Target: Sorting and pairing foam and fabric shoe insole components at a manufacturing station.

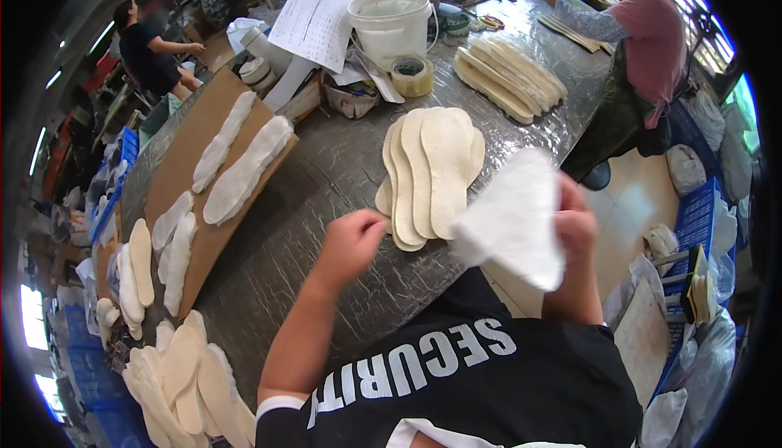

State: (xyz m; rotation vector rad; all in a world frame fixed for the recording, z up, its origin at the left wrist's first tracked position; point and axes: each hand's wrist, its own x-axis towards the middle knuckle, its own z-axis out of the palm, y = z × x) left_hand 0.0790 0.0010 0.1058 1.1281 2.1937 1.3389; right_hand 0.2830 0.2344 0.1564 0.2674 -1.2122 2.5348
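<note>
Black shirt (562, 375) with white lettering fills the bottom centre of the frame, worn by the person at work. Right of centre, the right hand (577, 224) grips a white cloth (517, 216), slightly blurred, beside the lower right of a fanned stack of cream insoles (436, 167) on the dark desk (305, 175). Left hand (356, 240), near the middle, has its fingers curled at the stack's lower left edge; whether it pinches anything, I cannot tell. Upper left of centre, fluffy white insoles (248, 171) lie on a brown board (175, 175). A loose pile of insoles (191, 383) sits lower left. Toward the top are a white bucket (387, 32), a tape roll (413, 81) and a second insole stack (509, 81); a co-worker in pink (656, 37) stands upper right.
</note>
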